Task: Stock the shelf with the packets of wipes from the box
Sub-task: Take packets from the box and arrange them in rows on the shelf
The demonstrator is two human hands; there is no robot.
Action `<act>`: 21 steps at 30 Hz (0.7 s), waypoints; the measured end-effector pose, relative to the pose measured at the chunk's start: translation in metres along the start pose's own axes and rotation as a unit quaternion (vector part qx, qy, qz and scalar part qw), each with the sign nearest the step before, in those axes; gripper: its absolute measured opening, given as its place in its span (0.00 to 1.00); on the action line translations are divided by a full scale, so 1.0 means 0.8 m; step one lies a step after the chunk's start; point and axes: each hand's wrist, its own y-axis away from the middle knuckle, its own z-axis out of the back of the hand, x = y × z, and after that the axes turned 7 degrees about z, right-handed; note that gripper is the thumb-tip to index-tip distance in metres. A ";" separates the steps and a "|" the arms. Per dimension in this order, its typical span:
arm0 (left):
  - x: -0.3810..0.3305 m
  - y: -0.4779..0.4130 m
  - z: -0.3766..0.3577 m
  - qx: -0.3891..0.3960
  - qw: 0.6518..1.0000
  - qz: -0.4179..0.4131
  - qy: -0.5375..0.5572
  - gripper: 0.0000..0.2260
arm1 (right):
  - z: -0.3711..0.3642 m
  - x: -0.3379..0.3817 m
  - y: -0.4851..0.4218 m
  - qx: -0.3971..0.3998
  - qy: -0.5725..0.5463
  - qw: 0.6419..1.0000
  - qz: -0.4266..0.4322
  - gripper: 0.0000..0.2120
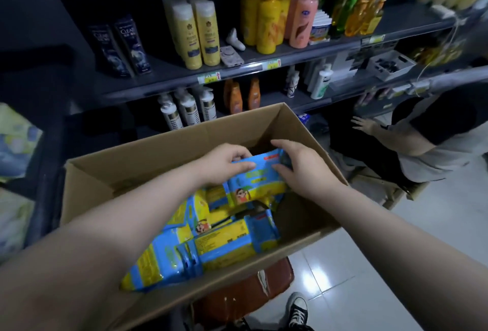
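- Gripping one packet of wipes (257, 180), the left hand (224, 163) curls its fingers (244, 164) over the packet's upper left edge. The right hand (303, 172) closes its fingers (281, 144) round the upper right corner, thumb on the printed face.
- That packet sits inside the cardboard box (163, 151), uppermost at the far end of the pile. The other packets (216, 246) lie heaped and overlapping toward the near wall.
- The box rests on a brown stool (245, 291) that looks narrower than the box, so a sideways tug could tip the load off.
- The wrapping looks slick. A hold at the edges alone may slide, and a lifted packet could drag an overlapping neighbour with it.
- The shelf (237, 65) ahead is crowded with upright bottles (208, 34), and a packet pushed in carelessly might topple some.
- A second person (433, 140) crouches close on the right, where a swung elbow could catch them.
- The packets are soft, pillowy and wrapped in glossy blue and yellow film.
- The box is matte corrugated board, open at the top.
- The shelf is dark, flat and hard-edged, and the floor (369, 264) is shiny pale tile.
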 end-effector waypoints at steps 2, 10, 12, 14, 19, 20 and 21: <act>0.003 0.021 0.022 0.037 0.997 0.045 0.052 0.04 | -0.001 0.010 -0.010 0.016 -0.110 0.994 -0.014 0.15; 0.018 0.097 0.090 -0.091 0.980 0.117 -0.129 0.06 | -0.040 0.025 -0.047 0.091 -0.063 0.993 0.050 0.25; 0.025 0.112 0.103 -0.161 0.959 0.129 -0.194 0.09 | -0.050 0.015 -0.061 0.186 0.118 0.971 0.090 0.32; 0.039 0.119 0.108 -0.204 0.952 0.137 -0.184 0.10 | -0.063 0.007 -0.072 0.273 0.236 0.926 0.111 0.35; 0.066 0.124 0.090 -0.260 0.948 0.141 -0.116 0.08 | -0.097 -0.008 -0.079 0.374 0.294 0.879 0.033 0.45; 0.070 0.123 0.088 -0.254 0.949 0.144 -0.122 0.08 | -0.101 -0.010 -0.078 0.375 0.298 0.878 0.021 0.46; 0.073 0.123 0.088 -0.247 0.949 0.145 -0.128 0.08 | -0.106 -0.011 -0.078 0.373 0.299 0.878 0.012 0.46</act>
